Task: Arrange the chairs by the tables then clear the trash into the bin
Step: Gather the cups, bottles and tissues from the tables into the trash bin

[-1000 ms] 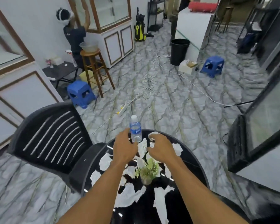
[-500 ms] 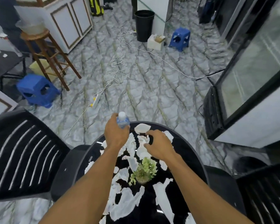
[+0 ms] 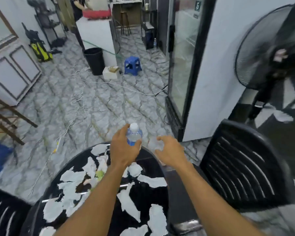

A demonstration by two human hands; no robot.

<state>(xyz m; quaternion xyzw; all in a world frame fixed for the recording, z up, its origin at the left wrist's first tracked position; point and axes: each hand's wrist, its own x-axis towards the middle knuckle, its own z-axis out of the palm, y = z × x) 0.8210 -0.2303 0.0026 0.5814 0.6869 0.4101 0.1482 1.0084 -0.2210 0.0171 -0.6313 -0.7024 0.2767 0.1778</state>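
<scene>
My left hand [image 3: 124,150] grips a small water bottle [image 3: 134,136] with a white cap, held above the far edge of the round black table [image 3: 144,193]. To its right, my right hand [image 3: 170,150] pinches a pale paper scrap [image 3: 156,144], blurred against the floor. Several torn white paper pieces [image 3: 70,176] litter the tabletop. My left forearm hides most of a small green plant [image 3: 99,173]. A black slatted chair [image 3: 242,166] stands to the table's right, another chair [image 3: 2,217] at the lower left. The black bin [image 3: 94,60] stands far across the floor.
White cables [image 3: 78,106] trail over the marble floor between table and bin. Beside the bin sit a white box [image 3: 110,72] and a blue stool [image 3: 132,65]. A glass-door fridge [image 3: 186,65] and a standing fan [image 3: 269,48] fill the right; a wooden stool [image 3: 5,120] stands left.
My left hand lifted the bottle off the table. My right hand rose from the scraps with one pinched. The view swung right, bringing the right chair, fridge and fan in.
</scene>
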